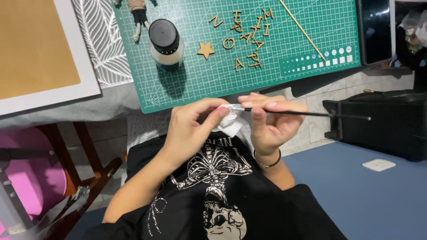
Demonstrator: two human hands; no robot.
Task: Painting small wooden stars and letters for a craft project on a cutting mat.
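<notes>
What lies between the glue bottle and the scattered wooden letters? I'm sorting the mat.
In the head view, a wooden star lies on the green cutting mat between the bottle and the letters.

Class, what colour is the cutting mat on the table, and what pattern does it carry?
Green cutting mat with a white grid, seen in the head view.

Both hands meet close in front of the chest, forearms angling in from below. The left hand [192, 129] curls inward, thumb and fingertips pinched together, while the right hand [269, 120] faces it, fingers folded over and closed, a dark band at its wrist.
</notes>
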